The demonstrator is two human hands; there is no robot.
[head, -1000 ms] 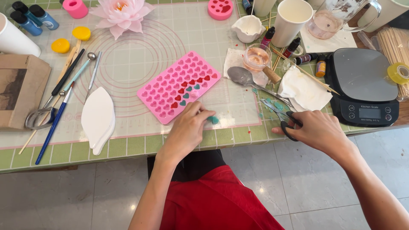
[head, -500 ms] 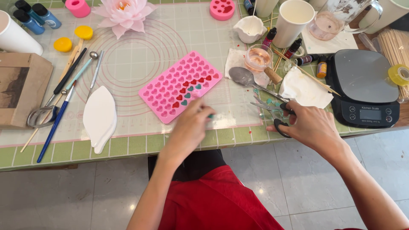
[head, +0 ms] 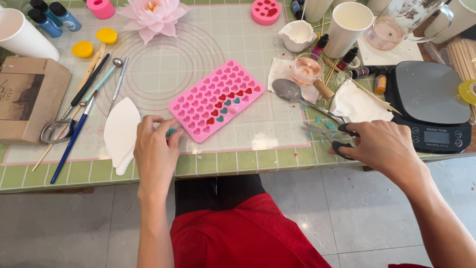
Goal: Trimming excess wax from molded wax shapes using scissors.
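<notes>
Matt, probably silicone mould (head: 216, 100); glossy metal spoon (head: 291, 91); cardboard box (head: 27, 97).

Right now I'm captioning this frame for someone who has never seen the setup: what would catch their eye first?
The bright pink heart mould lies mid-table, a few of its cavities filled red and teal. The left hand pinches a small teal piece by the mould's near corner, while the right hand holds black-handled scissors beside a black kitchen scale. A pink lotus flower sits at the far edge.
</notes>
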